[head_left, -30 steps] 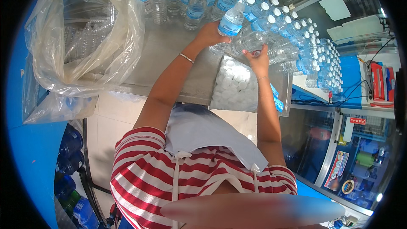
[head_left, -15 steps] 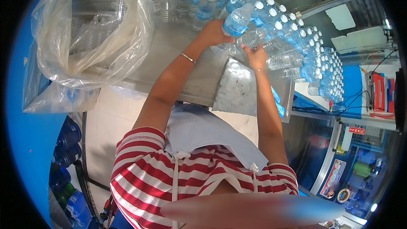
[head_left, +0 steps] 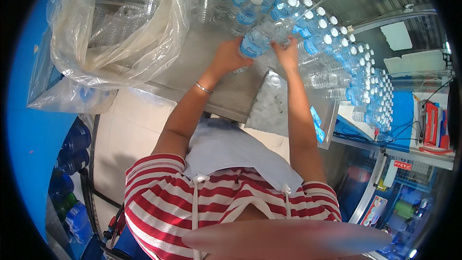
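Note:
My left hand (head_left: 228,58) is wrapped round a clear plastic water bottle (head_left: 254,44) with a blue label, tilted toward the upper right over the metal table. Close beside it, my right hand (head_left: 287,54) has its fingers bent against clear plastic at that bottle's upper end. Whether this is the same bottle or one behind it, I cannot tell. A clear bag of white caps (head_left: 269,100) lies just below my right hand. Rows of capped, labelled bottles (head_left: 249,12) stand beyond both hands.
At the left, a large clear plastic bag (head_left: 166,38) gapes, with bare clear bottles (head_left: 115,31) inside. Blue label strips (head_left: 316,124) lie by the metal table's (head_left: 211,94) right edge. Large blue water jugs (head_left: 74,161) stand low at the left.
The labelled bottle in my left hand has moved slightly left and down and leans more. My right hand has come up closer to it. The whole view has shifted a little.

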`<state>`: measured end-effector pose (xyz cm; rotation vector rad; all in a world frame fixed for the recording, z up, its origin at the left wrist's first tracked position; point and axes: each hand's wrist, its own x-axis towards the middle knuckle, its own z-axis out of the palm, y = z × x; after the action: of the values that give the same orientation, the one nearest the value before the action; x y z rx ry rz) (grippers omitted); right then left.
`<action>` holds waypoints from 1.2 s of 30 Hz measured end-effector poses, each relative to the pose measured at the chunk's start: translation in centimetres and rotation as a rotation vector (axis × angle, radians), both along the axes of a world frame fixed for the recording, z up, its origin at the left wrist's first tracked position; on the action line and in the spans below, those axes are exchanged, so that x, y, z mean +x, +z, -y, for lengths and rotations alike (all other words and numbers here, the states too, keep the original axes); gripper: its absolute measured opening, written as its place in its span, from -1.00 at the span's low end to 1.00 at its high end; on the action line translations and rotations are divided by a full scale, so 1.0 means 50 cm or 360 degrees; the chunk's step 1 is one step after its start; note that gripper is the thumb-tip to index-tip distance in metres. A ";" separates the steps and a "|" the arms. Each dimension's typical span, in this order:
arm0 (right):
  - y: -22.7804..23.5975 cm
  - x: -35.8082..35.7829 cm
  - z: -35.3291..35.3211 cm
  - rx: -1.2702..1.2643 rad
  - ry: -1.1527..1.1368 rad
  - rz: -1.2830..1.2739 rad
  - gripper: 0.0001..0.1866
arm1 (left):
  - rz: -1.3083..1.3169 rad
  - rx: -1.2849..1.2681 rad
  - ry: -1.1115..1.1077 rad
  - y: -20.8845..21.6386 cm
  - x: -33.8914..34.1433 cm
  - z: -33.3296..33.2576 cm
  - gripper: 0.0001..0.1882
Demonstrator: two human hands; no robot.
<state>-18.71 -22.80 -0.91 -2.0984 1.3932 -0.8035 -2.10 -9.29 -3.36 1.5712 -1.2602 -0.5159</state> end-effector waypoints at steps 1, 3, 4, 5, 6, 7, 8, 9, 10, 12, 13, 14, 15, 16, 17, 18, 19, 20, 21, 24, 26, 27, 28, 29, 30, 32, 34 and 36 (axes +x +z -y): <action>0.013 -0.009 -0.015 -0.0089 -0.0025 0.0225 -0.45 | 0.0001 -0.0020 -0.0012 0.002 -0.004 -0.001 -0.36; 0.043 -0.026 -0.041 -0.0154 0.0074 0.0596 -0.59 | -0.0007 -0.0043 -0.0029 0.005 -0.018 -0.001 -0.38; 0.064 -0.038 -0.050 -0.0128 0.0190 0.0743 -0.65 | -0.0013 -0.0059 -0.0053 0.007 -0.026 0.000 -0.38; 0.085 -0.047 -0.056 -0.0126 0.0314 0.0909 -0.70 | -0.0019 -0.0049 -0.0087 0.008 -0.036 0.001 -0.39; 0.105 -0.051 -0.059 -0.0181 0.0391 0.0833 -0.70 | -0.0022 -0.0051 -0.0118 0.011 -0.046 0.004 -0.39; 0.123 -0.053 -0.062 -0.0263 0.0485 0.0773 -0.69 | -0.0020 -0.0118 -0.0129 0.014 -0.056 0.008 -0.39; 0.141 -0.058 -0.060 -0.0348 0.0577 0.0725 -0.69 | -0.0011 -0.0107 -0.0169 0.018 -0.066 0.013 -0.38; 0.151 -0.068 -0.071 -0.0303 0.0643 0.0615 -0.68 | 0.0001 -0.0155 -0.0188 0.024 -0.076 0.017 -0.37; 0.161 -0.076 -0.073 -0.0282 0.0646 0.0618 -0.68 | 0.0011 -0.0201 -0.0205 0.032 -0.085 0.019 -0.37; 0.174 -0.097 -0.072 -0.0305 0.0760 0.0596 -0.68 | -0.0210 -0.0130 -0.0482 0.052 -0.096 0.012 -0.38; 0.176 -0.109 -0.071 -0.0267 0.0841 0.0698 -0.67 | -0.0333 -0.0081 -0.0636 0.064 -0.101 0.005 -0.39; 0.175 -0.120 -0.071 -0.0032 0.0945 0.0986 -0.67 | -0.0563 0.0054 -0.0836 0.076 -0.106 -0.004 -0.41; 0.171 -0.128 -0.073 0.0213 0.1047 0.1260 -0.67 | -0.0805 0.0202 -0.1050 0.087 -0.113 -0.014 -0.43; 0.170 -0.139 -0.072 0.0434 0.1137 0.1567 -0.67 | -0.1067 0.0317 -0.1212 0.097 -0.119 -0.022 -0.44; 0.163 -0.143 -0.077 0.0780 0.1399 0.1967 -0.65 | -0.1495 0.0397 -0.1558 0.105 -0.133 -0.030 -0.45; 0.163 -0.150 -0.079 0.0804 0.1347 0.2005 -0.65 | -0.1947 0.0444 -0.1843 0.111 -0.142 -0.035 -0.45; 0.164 -0.156 -0.081 0.0795 0.1376 0.2071 -0.65 | -0.2279 0.0565 -0.2167 0.116 -0.142 -0.033 -0.46; 0.162 -0.157 -0.089 0.0799 0.1427 0.2089 -0.66 | -0.1970 0.0491 -0.1862 0.118 -0.145 -0.035 -0.44; 0.177 -0.173 -0.088 0.0616 0.1137 0.1660 -0.65 | -0.1528 0.0487 -0.1599 0.120 -0.141 -0.033 -0.42; 0.211 -0.195 -0.093 0.0322 0.0424 0.0476 -0.67 | -0.1664 0.0704 -0.1498 0.123 -0.129 -0.051 -0.35; 0.227 -0.202 -0.102 -0.0192 0.0710 0.0560 -0.67 | -0.2195 0.0806 -0.1756 0.128 -0.123 -0.069 -0.31; 0.231 -0.205 -0.108 -0.0341 0.0850 0.0666 -0.63 | -0.2447 0.0834 -0.1938 0.133 -0.124 -0.086 -0.29; 0.237 -0.208 -0.110 -0.0508 0.0989 0.0778 -0.58 | -0.2486 0.0840 -0.2037 0.141 -0.119 -0.089 -0.29; 0.242 -0.212 -0.109 -0.0653 0.1048 0.0574 -0.56 | -0.2522 0.0849 -0.2137 0.150 -0.114 -0.092 -0.28; 0.243 -0.212 -0.108 -0.0700 0.1061 0.0542 -0.59 | -0.2363 0.0843 -0.2145 0.159 -0.106 -0.086 -0.28; 0.232 -0.208 -0.104 -0.0656 0.0998 0.0273 -0.63 | -0.1548 0.0848 -0.1988 0.175 -0.088 -0.064 -0.26; 0.209 -0.201 -0.099 -0.0265 0.0838 0.0028 -0.64 | -0.0266 0.0856 -0.1449 0.182 -0.081 -0.052 -0.21; 0.167 -0.169 -0.093 0.0152 0.0591 -0.0123 -0.65 | 0.0248 0.0846 -0.1119 0.178 -0.088 -0.054 -0.24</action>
<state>-27.14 -18.15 7.45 -2.2378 1.0086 -0.5002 -6.50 -6.59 5.57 1.5738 -1.9127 -1.2740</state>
